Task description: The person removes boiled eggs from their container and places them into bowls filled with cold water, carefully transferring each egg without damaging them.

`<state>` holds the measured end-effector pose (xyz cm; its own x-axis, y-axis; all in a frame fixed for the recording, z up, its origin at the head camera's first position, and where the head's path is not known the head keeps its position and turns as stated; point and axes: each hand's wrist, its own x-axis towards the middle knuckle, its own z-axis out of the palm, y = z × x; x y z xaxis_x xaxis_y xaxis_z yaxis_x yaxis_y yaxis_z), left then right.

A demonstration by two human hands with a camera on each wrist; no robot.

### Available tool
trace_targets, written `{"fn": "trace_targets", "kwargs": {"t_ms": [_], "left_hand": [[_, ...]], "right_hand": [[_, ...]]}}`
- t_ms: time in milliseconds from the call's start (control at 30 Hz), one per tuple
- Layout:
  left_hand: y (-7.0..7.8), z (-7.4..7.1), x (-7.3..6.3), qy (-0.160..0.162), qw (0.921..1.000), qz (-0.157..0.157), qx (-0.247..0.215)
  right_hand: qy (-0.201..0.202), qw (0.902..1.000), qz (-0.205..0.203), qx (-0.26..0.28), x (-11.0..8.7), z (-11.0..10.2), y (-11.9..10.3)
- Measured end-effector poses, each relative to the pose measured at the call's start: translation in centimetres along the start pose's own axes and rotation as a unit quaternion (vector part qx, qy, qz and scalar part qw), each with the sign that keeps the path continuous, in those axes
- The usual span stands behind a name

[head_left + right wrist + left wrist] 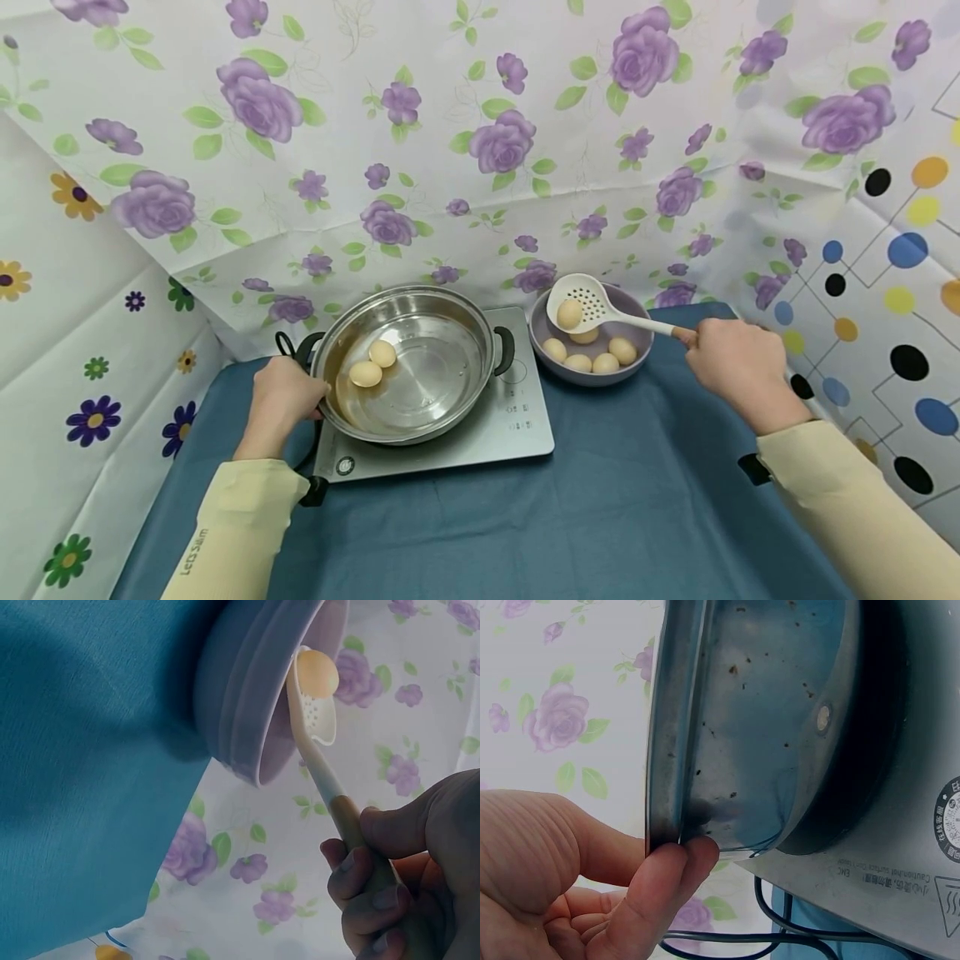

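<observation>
My right hand [735, 367] grips the wood-coloured handle of a white skimmer [588, 302]. One brown egg [569, 314] lies in its perforated scoop, which is over a purple-grey bowl [592, 379]; in the right wrist view the fingers [367, 907] wrap the handle. Several more eggs [578, 363] sit inside the bowl. At the far left, my left hand [283, 396] pinches the rim of a steel pot [427, 400] near its left handle, thumb and fingers at the edge in the left wrist view. Two eggs [366, 374] rest in the shallow water in the pot.
The pot stands on a silver induction cooker [525, 437], with a black cable [810, 937] behind its left side. A blue cloth [570, 525] covers the table. Floral sheeting [442, 158] hangs at the back, and patterned sheets close off both sides.
</observation>
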<state>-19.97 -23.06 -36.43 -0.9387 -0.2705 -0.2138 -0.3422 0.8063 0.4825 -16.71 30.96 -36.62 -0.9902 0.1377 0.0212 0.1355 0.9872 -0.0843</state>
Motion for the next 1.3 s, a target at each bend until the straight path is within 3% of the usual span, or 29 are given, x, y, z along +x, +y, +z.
{"fn": "trace_targets", "kwargs": {"t_ms": [1300], "left_hand": [[-0.13, 0.07, 0.21, -0.006, 1.0000, -0.003, 0.008]], "right_hand": [[0.079, 0.9961, -0.016, -0.037, 0.09, 0.71, -0.35]]}}
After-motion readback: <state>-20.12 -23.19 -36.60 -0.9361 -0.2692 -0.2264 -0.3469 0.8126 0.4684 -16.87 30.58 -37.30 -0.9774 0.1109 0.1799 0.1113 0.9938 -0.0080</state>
